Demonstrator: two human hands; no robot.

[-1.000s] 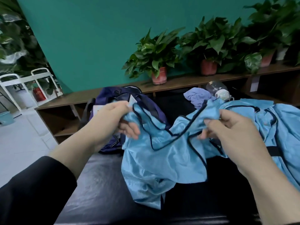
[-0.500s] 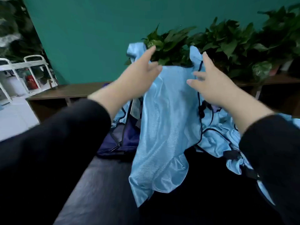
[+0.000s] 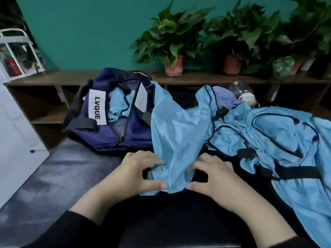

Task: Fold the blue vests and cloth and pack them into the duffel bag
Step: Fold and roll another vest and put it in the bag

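The blue vest (image 3: 176, 133), held up in the air half a second ago, now lies spread across the dark surface (image 3: 71, 176) at frame centre, its top overlapping the duffel bag (image 3: 107, 122). The left hand (image 3: 136, 173) and right hand (image 3: 213, 178) each pinch its bottom hem, so folding can begin. More vests (image 3: 277, 140) lie heaped at right; the lilac cloth (image 3: 223, 99) is mostly hidden behind them.

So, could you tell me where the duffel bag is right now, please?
In the head view, the navy duffel bag sits left of centre on the dark bench, unzipped, beside the spread blue vest.
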